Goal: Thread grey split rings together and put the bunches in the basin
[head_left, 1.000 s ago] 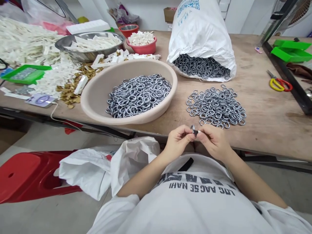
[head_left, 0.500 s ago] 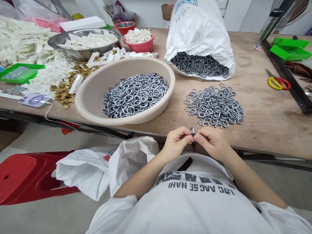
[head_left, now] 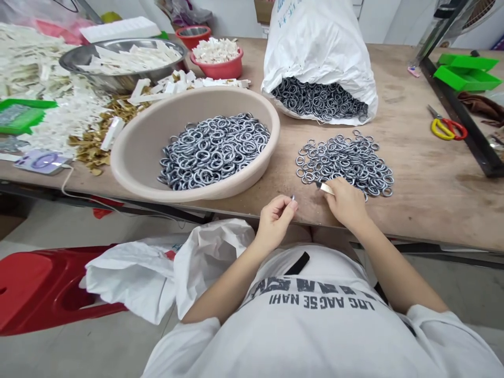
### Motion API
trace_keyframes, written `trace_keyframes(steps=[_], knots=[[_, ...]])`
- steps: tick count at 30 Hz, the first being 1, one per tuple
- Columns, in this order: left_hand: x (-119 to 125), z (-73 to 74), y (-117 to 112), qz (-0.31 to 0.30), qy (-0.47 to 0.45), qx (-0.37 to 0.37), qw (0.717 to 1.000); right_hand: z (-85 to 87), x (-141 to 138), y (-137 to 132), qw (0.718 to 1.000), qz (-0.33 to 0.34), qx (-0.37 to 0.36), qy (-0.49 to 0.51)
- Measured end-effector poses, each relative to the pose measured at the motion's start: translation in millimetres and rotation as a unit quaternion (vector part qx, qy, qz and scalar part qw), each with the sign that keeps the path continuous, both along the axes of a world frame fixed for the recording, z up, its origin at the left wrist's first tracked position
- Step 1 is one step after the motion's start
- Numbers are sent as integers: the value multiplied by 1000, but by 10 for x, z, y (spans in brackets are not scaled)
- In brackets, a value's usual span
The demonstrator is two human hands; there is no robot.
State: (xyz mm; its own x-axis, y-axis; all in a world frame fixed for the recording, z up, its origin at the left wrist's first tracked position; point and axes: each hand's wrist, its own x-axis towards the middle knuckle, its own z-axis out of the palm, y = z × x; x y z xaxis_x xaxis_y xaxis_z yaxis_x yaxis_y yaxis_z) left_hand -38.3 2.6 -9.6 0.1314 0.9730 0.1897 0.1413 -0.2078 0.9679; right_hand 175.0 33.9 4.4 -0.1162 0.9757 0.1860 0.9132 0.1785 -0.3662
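My left hand [head_left: 275,219] is closed at the table's front edge, thumb and forefinger pinching a small grey ring [head_left: 293,198] that is mostly hidden. My right hand [head_left: 347,203] is closed round a small tool with a pale flat handle and a dark tip [head_left: 325,188]; its exact kind is hard to make out. That hand rests at the near side of a loose pile of grey metal rings [head_left: 346,160], covering part of it. To the left stands a large beige basin [head_left: 142,126] holding many more such rings.
A white sack [head_left: 318,47] lies behind the pile, its mouth showing darker rings. Scissors [head_left: 447,126] and green trays [head_left: 466,77] are on the right. White pieces, a steel bowl [head_left: 129,81] and a red bowl [head_left: 222,69] fill the left. A red stool [head_left: 35,283] stands below.
My hands, together over the front edge before, have parted. The right has moved forward to the pile with the small tool; the left has shifted slightly left, still pinching a ring.
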Motion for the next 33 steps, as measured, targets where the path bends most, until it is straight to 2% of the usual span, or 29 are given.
trace_keyframes(steps=[2,5,7,11,13,16,20,22,23,24,26,28,30,33], knots=[[14,25,11,5,69,108,992,71,22,-25,988,41,-39,145],[45,54,28,-23,125,249,960,186,28,-119,921,107,-146,344],[69,63,46,-51,136,291,946,241,9,-177,889,129,-171,404],[96,53,62,-96,120,263,952,250,-67,-234,845,138,-205,475],[95,37,47,-103,104,223,964,220,-120,-264,810,120,-229,526],[92,18,3,-106,77,153,980,176,-213,-344,769,92,-225,591],[118,38,-67,-131,39,72,988,134,-292,-426,749,79,-207,625],[139,64,-95,-141,-6,28,990,122,-278,-428,763,79,-198,611],[147,77,-105,-139,-34,6,990,121,-258,-426,779,75,-183,595],[153,89,-113,-134,-60,-14,989,125,-232,-427,804,68,-157,570],[157,105,-118,-116,-99,-38,988,148,-180,-452,871,65,-81,480],[153,112,-114,-103,-117,-33,987,181,-146,-511,926,97,-12,364],[148,115,-108,-99,-122,-16,987,208,-143,-583,953,132,27,271],[149,119,-108,-98,-119,0,988,213,-171,-656,966,136,50,212]])
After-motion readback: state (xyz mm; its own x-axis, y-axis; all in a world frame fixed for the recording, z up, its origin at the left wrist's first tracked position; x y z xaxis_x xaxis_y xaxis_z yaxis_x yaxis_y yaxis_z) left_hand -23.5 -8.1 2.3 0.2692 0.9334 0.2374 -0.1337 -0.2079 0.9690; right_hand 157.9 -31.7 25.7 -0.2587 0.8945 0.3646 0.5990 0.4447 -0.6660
